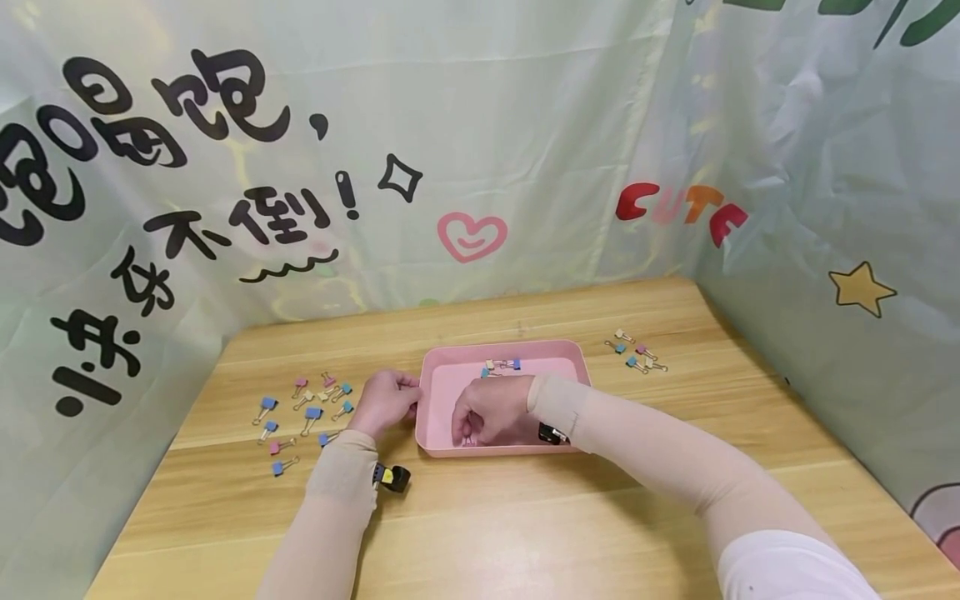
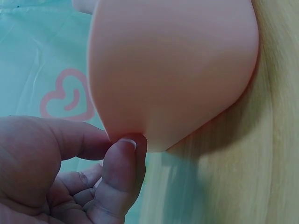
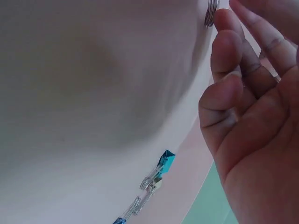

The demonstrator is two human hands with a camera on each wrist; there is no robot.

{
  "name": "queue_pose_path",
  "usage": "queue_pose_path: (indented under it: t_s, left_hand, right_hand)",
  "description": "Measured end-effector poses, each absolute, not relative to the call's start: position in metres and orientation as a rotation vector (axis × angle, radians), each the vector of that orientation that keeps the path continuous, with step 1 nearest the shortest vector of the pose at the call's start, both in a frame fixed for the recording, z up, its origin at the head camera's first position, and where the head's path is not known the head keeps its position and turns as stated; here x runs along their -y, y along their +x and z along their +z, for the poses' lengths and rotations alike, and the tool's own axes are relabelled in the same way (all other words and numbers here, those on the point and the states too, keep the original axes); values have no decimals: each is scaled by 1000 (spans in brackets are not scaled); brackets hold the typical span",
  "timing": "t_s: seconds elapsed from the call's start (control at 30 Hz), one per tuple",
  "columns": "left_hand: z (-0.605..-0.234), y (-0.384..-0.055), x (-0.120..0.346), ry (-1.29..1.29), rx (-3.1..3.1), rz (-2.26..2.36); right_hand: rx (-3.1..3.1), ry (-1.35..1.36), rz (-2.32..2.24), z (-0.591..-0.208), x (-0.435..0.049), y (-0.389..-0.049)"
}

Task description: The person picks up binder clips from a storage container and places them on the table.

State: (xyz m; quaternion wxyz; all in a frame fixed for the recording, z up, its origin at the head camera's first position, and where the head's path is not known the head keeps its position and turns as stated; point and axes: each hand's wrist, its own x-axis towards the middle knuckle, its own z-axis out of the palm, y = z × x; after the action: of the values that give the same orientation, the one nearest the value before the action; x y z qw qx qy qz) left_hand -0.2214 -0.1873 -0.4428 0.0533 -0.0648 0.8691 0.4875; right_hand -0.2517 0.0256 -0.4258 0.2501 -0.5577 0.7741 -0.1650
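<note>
My left hand (image 1: 384,403) pinches the left edge of a pink tray (image 1: 425,417). In the left wrist view, thumb and forefinger (image 2: 122,163) press together on a corner of the tray (image 2: 173,70). My right hand (image 1: 491,408) reaches into the tray with curled fingers pointing down. At its fingertips is a pink binder clip (image 1: 469,441), apparently pinched, though the hand partly hides it. Wire handles of a clip (image 3: 211,14) show beside the right hand (image 3: 252,98) in the right wrist view. Teal, cream and blue binder clips (image 1: 516,364) lie farther back in the tray.
Several blue, pink, yellow and teal binder clips (image 1: 312,415) lie scattered on the wooden table (image 1: 480,525) left of the tray. Another small group of clips (image 1: 636,362) lies to its right. A printed curtain (image 1: 540,167) hangs behind the table.
</note>
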Motion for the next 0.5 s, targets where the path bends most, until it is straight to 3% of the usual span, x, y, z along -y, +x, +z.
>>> queue_pose_path:
  t_s: [0.5]
  left_hand:
    - [-442, -221, 187, -188, -2657, 1458]
  right_hand:
    - [-2152, -1483, -452, -435, -21, -252]
